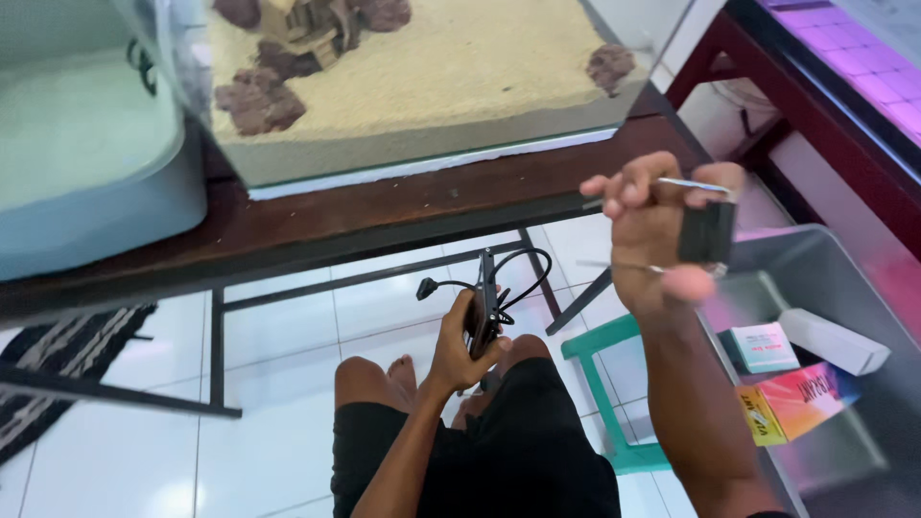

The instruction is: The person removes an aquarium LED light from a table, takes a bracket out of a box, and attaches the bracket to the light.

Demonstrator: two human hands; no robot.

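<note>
Left hand (467,338) grips a slim black corded device (483,305) below the dark wooden table (384,206), while right hand (654,230) pinches thin metal scissors (693,184), raised beside its edge for a clear view.

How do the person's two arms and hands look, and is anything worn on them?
Both arms are bare as far as the frame shows: no sleeves, gloves, watch or bracelets. I see no rings on the left hand or the right hand, though some fingers are hidden. The person wears black shorts.

The person wears black shorts (508,451) — plain, loose, unmarked; forearms, both hands and the foot (401,372) are bare — no sleeves or rings visible.
</note>
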